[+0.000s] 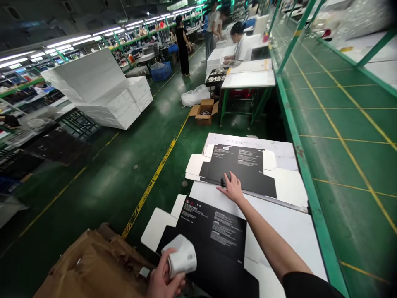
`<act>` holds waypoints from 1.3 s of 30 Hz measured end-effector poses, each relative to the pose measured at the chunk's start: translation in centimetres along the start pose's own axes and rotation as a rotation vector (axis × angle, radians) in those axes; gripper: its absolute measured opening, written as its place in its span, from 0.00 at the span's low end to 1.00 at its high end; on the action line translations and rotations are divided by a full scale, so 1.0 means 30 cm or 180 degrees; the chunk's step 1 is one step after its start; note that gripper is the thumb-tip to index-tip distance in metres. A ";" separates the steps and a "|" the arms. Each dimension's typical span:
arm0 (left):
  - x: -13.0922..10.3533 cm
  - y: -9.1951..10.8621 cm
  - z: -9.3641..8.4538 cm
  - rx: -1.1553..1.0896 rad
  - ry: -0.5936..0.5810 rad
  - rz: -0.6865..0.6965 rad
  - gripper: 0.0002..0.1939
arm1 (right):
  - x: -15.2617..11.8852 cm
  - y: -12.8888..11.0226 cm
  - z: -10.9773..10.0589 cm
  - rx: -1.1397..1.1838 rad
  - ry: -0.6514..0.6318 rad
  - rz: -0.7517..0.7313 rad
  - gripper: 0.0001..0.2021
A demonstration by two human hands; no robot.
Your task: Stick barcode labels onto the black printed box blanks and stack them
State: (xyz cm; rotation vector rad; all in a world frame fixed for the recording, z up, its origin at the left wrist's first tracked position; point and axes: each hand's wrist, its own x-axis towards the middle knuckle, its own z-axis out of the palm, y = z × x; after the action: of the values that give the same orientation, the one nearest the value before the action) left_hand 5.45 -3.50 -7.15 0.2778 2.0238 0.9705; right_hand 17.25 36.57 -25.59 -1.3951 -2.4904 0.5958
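My left hand (166,275) grips a roll of white labels (182,256) with printed marks, held above the near flat box blank (214,248). That blank is black with white flaps and small white print. My right hand (232,188) reaches forward with fingers spread, over the lower edge of the far stack of box blanks (237,167). Nothing shows in this hand; I cannot tell whether its fingertips touch the card. A small white label (226,148) sits near the top edge of the far blank.
Brown paper or card (93,265) lies at lower left. An opened carton (204,112) stands on the green floor before a white-topped table (248,78). A green metal frame (305,186) runs along the right. White foam blocks (105,91) stand left; several people are farther back.
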 end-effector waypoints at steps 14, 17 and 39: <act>-0.047 0.165 -0.316 -0.0945 -0.1323 0.1073 0.34 | -0.768 -0.888 -0.612 0.1710 -0.0152 -0.1840 0.18; -0.061 0.151 -0.360 -0.0558 -0.1276 0.1654 0.31 | -0.796 -0.946 -0.669 0.1117 -0.0075 -0.2197 0.18; -0.061 0.126 -0.374 0.0345 -0.1336 0.2491 0.25 | -0.920 -0.984 -0.660 0.0993 0.0048 -0.1978 0.08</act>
State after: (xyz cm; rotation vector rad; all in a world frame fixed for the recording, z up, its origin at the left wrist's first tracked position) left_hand -2.69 -7.87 0.46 1.2869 1.5761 1.1312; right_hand 16.80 4.01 5.46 -0.4716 -2.4839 0.7713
